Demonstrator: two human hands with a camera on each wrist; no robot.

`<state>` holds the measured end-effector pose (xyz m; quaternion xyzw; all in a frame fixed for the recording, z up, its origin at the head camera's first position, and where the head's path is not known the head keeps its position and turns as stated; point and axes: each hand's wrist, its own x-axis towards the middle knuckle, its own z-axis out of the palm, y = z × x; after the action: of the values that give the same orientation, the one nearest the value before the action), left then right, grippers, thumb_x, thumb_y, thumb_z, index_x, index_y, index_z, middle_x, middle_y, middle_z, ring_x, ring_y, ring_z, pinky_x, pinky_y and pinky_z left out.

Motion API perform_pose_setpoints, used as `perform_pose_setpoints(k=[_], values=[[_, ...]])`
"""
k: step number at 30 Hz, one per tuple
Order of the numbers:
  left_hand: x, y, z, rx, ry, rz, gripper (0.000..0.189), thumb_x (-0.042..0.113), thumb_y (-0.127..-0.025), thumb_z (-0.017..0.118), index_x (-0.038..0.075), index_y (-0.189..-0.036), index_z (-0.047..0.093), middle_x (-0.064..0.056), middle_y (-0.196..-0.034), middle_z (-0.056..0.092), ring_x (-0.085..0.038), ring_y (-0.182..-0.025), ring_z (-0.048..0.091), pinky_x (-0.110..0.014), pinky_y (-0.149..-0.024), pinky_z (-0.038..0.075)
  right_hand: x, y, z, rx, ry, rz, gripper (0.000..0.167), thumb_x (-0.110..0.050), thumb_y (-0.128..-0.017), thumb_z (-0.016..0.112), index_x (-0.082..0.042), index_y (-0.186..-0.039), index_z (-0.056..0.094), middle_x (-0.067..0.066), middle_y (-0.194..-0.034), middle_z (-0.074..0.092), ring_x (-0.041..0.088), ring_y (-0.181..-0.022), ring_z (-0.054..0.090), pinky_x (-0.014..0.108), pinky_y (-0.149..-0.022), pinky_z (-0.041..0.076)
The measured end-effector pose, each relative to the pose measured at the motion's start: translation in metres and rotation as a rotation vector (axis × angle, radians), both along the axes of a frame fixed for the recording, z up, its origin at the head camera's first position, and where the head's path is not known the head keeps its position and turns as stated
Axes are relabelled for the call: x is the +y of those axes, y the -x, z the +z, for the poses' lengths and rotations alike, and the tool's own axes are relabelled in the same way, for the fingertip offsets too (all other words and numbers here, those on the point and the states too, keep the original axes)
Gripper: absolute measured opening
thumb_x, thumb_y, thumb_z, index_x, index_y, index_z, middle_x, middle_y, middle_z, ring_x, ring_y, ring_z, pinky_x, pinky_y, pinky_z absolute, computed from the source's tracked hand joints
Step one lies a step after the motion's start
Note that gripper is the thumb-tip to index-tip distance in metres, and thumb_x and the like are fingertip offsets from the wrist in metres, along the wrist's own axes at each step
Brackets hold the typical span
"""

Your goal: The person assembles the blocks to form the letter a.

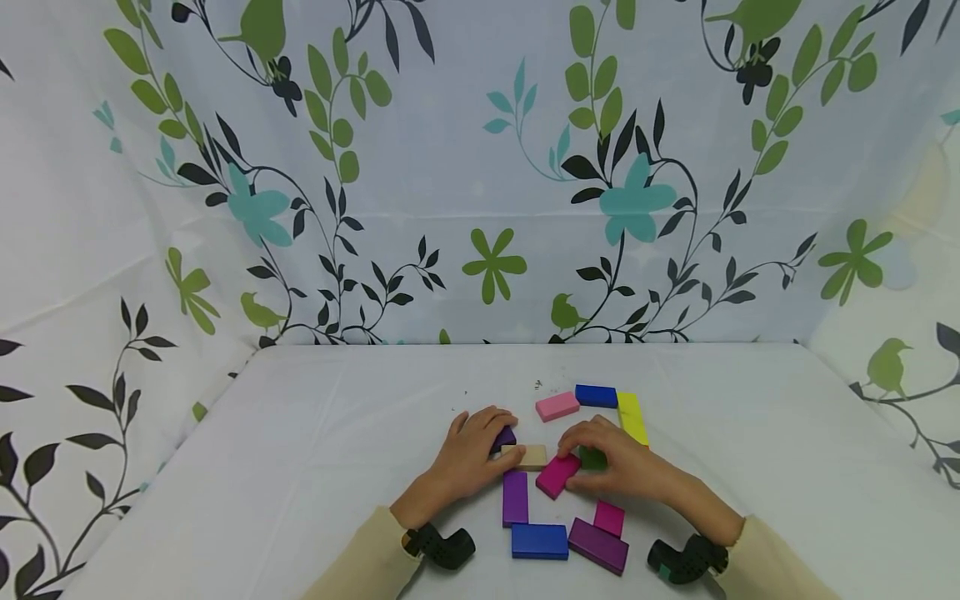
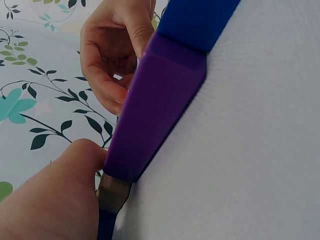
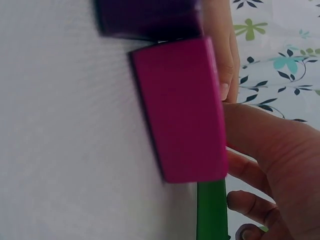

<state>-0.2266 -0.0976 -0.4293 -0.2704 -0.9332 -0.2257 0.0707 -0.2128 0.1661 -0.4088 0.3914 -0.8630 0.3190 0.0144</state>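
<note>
Head view; clock centred on the held block. White table (image 1: 300, 475) beneath all. Right hand (image 1: 621, 465), 3 o'clock: thumb and fingers pinch the magenta block (image 1: 557, 477), located between beige block (image 1: 536, 456) (10) and green block (image 1: 592, 457) (2, partly hidden). Left hand (image 1: 472, 454), 9–10: fingers over dark block (image 1: 506, 437), thumb at beige block; cannot tell if grasping. Blue block (image 1: 540, 542), 7, touches purple block (image 1: 515, 499), 8.
</note>
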Motion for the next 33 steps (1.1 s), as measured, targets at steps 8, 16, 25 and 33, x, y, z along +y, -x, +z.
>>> perform_pose_setpoints(k=[8, 16, 25, 33], values=[[-0.001, 0.000, 0.000, 0.001, -0.002, -0.003, 0.046, 0.043, -0.096, 0.054, 0.013, -0.129, 0.058, -0.005, -0.137, 0.053, -0.026, -0.132, 0.045, -0.060, -0.111, 0.024, -0.001, -0.001, 0.001, -0.015, -0.006, -0.007, 0.029, -0.029, -0.086, 0.076, -0.018, -0.110, 0.066, -0.003, -0.113, 0.066, 0.016, -0.106, 0.051, 0.031, -0.090, 0.047], [-0.001, -0.001, 0.000, 0.000, -0.006, -0.007, 0.045, 0.042, -0.096, 0.054, 0.012, -0.129, 0.058, -0.006, -0.137, 0.053, -0.026, -0.132, 0.045, -0.060, -0.111, 0.023, 0.000, -0.001, 0.001, -0.014, -0.011, -0.012, 0.030, -0.028, -0.086, 0.075, -0.017, -0.113, 0.066, -0.003, -0.115, 0.064, 0.016, -0.108, 0.051, 0.032, -0.092, 0.047], [-0.001, -0.002, 0.000, 0.006, -0.007, -0.015, 0.045, 0.042, -0.096, 0.054, 0.012, -0.129, 0.059, -0.006, -0.137, 0.053, -0.027, -0.132, 0.045, -0.061, -0.110, 0.023, 0.004, -0.005, 0.001, 0.003, 0.055, 0.007, 0.030, -0.026, -0.088, 0.073, -0.014, -0.114, 0.066, -0.001, -0.112, 0.065, 0.019, -0.105, 0.053, 0.031, -0.088, 0.048], [-0.001, -0.001, -0.001, 0.004, -0.003, -0.014, 0.046, 0.042, -0.096, 0.054, 0.012, -0.130, 0.058, -0.007, -0.138, 0.053, -0.027, -0.133, 0.044, -0.061, -0.111, 0.023, 0.009, -0.009, -0.001, -0.006, 0.104, 0.048, 0.025, -0.021, -0.090, 0.071, -0.012, -0.113, 0.067, 0.002, -0.110, 0.065, 0.017, -0.098, 0.053, 0.027, -0.079, 0.049]])
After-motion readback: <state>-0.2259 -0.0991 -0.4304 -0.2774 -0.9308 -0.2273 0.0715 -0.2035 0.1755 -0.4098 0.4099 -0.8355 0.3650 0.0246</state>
